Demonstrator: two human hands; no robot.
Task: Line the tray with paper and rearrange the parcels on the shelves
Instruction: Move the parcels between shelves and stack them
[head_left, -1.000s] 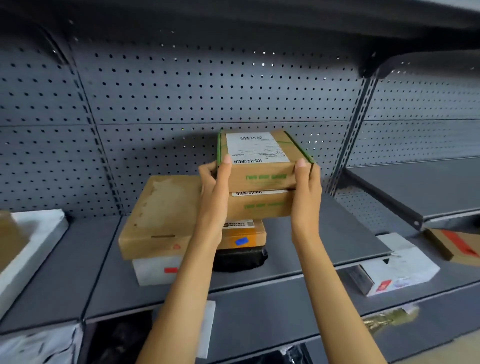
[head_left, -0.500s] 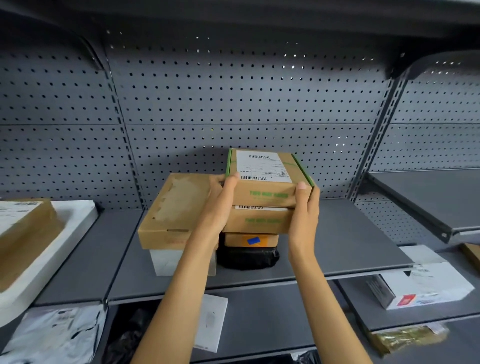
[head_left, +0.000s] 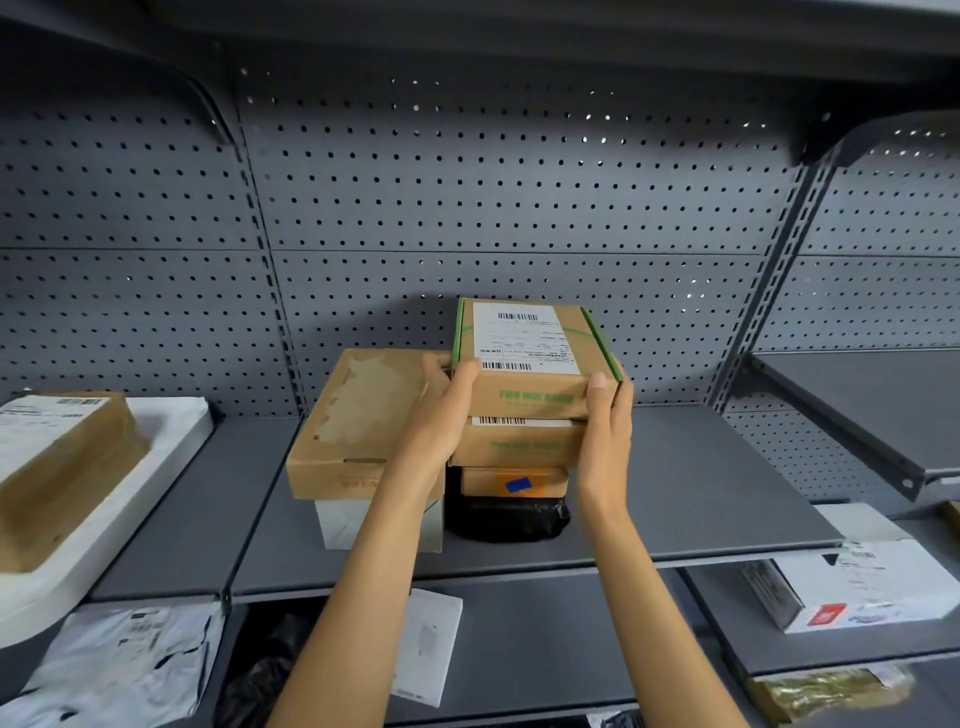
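Since a second ago my left grip (head_left: 439, 415) and right grip (head_left: 605, 415), both clamped on two stacked green-edged brown cardboard boxes (head_left: 530, 395), have sunk onto the orange-taped parcel (head_left: 514, 480); green lettering is unreadable.

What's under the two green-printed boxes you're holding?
Under the green-printed boxes: an orange-taped box with a blue sticker, resting on a black bag parcel. Its top is covered.

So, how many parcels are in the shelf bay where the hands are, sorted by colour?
Brown boxes: 3
Orange box: 1
White box: 1
Black bag: 1
Total: 6
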